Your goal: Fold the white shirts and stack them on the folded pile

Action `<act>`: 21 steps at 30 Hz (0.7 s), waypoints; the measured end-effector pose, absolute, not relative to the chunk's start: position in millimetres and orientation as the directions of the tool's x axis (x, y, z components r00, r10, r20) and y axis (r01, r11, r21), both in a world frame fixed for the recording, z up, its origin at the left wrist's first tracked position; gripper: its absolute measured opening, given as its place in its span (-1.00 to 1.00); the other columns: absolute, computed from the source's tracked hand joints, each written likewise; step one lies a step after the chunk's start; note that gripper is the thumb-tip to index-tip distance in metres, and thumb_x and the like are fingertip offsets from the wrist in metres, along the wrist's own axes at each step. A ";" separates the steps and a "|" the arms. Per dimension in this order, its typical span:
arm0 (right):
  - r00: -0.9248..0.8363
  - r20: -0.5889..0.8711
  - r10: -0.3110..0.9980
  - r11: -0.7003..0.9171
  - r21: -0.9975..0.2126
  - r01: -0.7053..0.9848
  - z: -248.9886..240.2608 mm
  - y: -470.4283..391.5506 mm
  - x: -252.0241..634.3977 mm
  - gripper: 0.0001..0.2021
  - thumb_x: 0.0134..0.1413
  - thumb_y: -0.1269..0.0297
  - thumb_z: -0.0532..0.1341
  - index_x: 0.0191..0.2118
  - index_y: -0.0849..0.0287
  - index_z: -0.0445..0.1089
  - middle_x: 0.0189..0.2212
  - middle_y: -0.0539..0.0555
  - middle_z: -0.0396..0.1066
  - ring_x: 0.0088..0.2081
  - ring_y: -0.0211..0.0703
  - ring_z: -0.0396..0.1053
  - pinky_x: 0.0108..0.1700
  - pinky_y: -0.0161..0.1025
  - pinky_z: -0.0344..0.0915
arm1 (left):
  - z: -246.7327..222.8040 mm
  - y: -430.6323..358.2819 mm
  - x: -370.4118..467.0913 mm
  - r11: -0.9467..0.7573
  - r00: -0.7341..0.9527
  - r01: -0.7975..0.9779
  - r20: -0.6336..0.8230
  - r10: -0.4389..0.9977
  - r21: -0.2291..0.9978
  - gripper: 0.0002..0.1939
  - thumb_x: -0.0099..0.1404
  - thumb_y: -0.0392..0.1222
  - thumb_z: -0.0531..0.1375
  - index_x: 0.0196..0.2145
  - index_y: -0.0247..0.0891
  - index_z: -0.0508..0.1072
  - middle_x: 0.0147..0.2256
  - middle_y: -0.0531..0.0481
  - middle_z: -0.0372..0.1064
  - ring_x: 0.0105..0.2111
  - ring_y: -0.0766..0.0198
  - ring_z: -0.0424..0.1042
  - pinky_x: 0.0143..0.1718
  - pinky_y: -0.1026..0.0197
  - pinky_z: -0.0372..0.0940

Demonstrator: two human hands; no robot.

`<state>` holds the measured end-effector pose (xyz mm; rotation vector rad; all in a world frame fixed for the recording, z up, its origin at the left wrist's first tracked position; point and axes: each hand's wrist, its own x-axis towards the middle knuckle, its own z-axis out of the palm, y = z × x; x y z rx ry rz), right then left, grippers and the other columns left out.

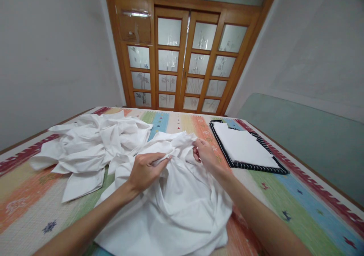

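Note:
A rumpled white garment (182,210), perhaps a shirt, lies spread in front of me, its exact kind hidden by the folds. My left hand (148,169) pinches a gathered fold near its upper middle between thumb and fingers. At the upper right part of the same cloth, my right hand (203,152) has its fingers curled closed on the edge. Creases run down from the pinched spot toward the near hem. To the left, touching or very near it, sits a heap of crumpled white cloth (96,138).
Both cloths lie on a striped, multicoloured covering (34,210) over a bed or table. At the right rests a flat folded stack, white fabric (246,146) on black striped fabric (261,168). Beyond stand wooden doors with glass panes (182,59); a pale green board (307,135) is at right.

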<state>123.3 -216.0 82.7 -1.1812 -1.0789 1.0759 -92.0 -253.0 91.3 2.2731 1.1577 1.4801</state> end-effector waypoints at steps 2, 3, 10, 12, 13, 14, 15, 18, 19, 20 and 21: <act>0.282 0.067 0.957 0.109 -0.985 -0.134 87.8 -210.9 134.9 -0.81 -0.20 0.21 0.17 -0.56 0.14 0.13 -0.75 -0.19 0.10 -0.80 -0.44 0.04 -0.79 -0.47 -0.14 | 99.8 -249.5 -99.3 -0.651 0.120 0.549 0.722 0.682 0.524 -0.84 0.18 -0.14 0.25 -0.46 -0.25 0.58 -0.46 0.06 0.54 -0.53 0.36 0.45 -0.46 0.39 0.28; 0.326 0.061 0.943 0.122 -0.978 -0.168 89.6 -209.2 139.1 -0.82 -0.22 0.22 0.18 -0.55 0.14 0.14 -0.75 -0.19 0.10 -0.79 -0.44 0.04 -0.79 -0.47 -0.13 | 103.5 -247.5 -103.1 -0.628 0.079 0.579 0.731 0.678 0.520 -0.83 0.17 -0.13 0.25 -0.47 -0.26 0.57 -0.50 0.07 0.53 -0.56 0.38 0.42 -0.49 0.39 0.26; 0.018 -0.056 0.998 -0.054 -0.993 -0.102 96.8 -221.3 132.4 -0.63 -0.01 -0.02 0.12 -0.59 0.18 0.23 -0.80 -0.11 0.13 -0.81 -0.40 0.04 -0.79 -0.43 -0.04 | 118.3 -241.6 -118.0 -0.555 0.007 0.657 0.731 0.682 0.511 -0.80 0.19 -0.12 0.20 -0.51 -0.28 0.43 -0.60 0.15 0.31 -0.60 0.44 0.24 -0.48 0.37 0.17; -0.170 -0.104 0.980 -0.081 -0.987 0.141 98.3 -230.2 123.7 -0.57 0.02 -0.06 0.13 -0.62 0.21 0.27 -0.81 -0.07 0.17 -0.81 -0.38 0.07 -0.79 -0.42 0.00 | 121.0 -243.4 -117.3 -0.567 0.035 0.661 0.734 0.678 0.492 -0.82 0.19 -0.13 0.18 -0.49 -0.28 0.39 -0.56 0.14 0.31 -0.56 0.42 0.26 -0.44 0.36 0.18; -0.215 -0.116 0.970 -0.059 -0.965 0.254 98.3 -234.4 119.0 -0.56 0.02 -0.07 0.15 -0.63 0.21 0.28 -0.80 -0.07 0.18 -0.80 -0.37 0.09 -0.78 -0.42 0.01 | 122.5 -244.1 -116.7 -0.574 0.049 0.665 0.738 0.673 0.479 -0.84 0.19 -0.14 0.17 -0.47 -0.27 0.37 -0.54 0.14 0.30 -0.54 0.41 0.27 -0.42 0.36 0.18; -0.233 -0.113 0.966 -0.028 -0.940 0.341 97.6 -238.1 114.1 -0.55 0.03 -0.08 0.16 -0.63 0.21 0.28 -0.79 -0.07 0.18 -0.79 -0.36 0.11 -0.78 -0.42 0.02 | 124.2 -244.7 -116.4 -0.582 0.066 0.669 0.743 0.666 0.462 -0.86 0.19 -0.16 0.16 -0.46 -0.27 0.35 -0.53 0.14 0.30 -0.52 0.40 0.27 -0.41 0.35 0.19; -0.239 -0.102 0.966 0.003 -0.917 0.400 96.1 -241.1 109.3 -0.55 0.03 -0.08 0.17 -0.62 0.21 0.28 -0.78 -0.08 0.19 -0.78 -0.36 0.13 -0.77 -0.42 0.03 | 126.2 -245.0 -116.3 -0.593 0.089 0.675 0.749 0.657 0.440 -0.88 0.17 -0.18 0.15 -0.46 -0.26 0.33 -0.53 0.13 0.28 -0.52 0.39 0.27 -0.40 0.34 0.19; -0.280 -0.057 0.958 0.082 -0.884 0.460 88.0 -245.9 96.7 -0.57 0.07 -0.09 0.16 -0.54 0.20 0.32 -0.72 -0.08 0.26 -0.75 -0.36 0.16 -0.72 -0.41 0.06 | 131.8 -245.6 -117.5 -0.638 0.211 0.692 0.750 0.627 0.338 -0.96 0.11 -0.28 0.12 -0.47 -0.24 0.27 -0.51 0.10 0.25 -0.48 0.34 0.27 -0.37 0.29 0.20; -0.293 -0.030 0.956 0.117 -0.874 0.472 84.5 -246.3 93.4 -0.60 0.06 -0.07 0.18 -0.51 0.20 0.33 -0.69 -0.07 0.29 -0.72 -0.37 0.17 -0.69 -0.41 0.07 | 132.7 -246.4 -117.8 -0.652 0.271 0.702 0.739 0.617 0.286 -0.96 0.08 -0.33 0.10 -0.47 -0.24 0.27 -0.49 0.07 0.25 -0.44 0.30 0.28 -0.35 0.26 0.21; -0.304 0.007 0.953 0.161 -0.858 0.487 80.9 -246.3 90.7 -0.62 0.05 -0.05 0.21 -0.49 0.21 0.33 -0.66 -0.07 0.31 -0.69 -0.37 0.19 -0.65 -0.41 0.08 | 132.5 -247.8 -117.4 -0.661 0.339 0.717 0.719 0.607 0.221 -0.92 0.06 -0.37 0.09 -0.45 -0.24 0.29 -0.46 0.04 0.28 -0.39 0.25 0.29 -0.30 0.22 0.23; -0.314 0.047 0.948 0.209 -0.837 0.506 77.1 -246.1 88.3 -0.65 0.04 -0.01 0.24 -0.49 0.21 0.33 -0.64 -0.06 0.32 -0.65 -0.36 0.20 -0.60 -0.41 0.09 | 131.1 -250.0 -116.2 -0.669 0.412 0.729 0.689 0.597 0.144 -0.86 0.04 -0.41 0.07 -0.41 -0.25 0.31 -0.41 0.00 0.31 -0.33 0.20 0.30 -0.23 0.16 0.23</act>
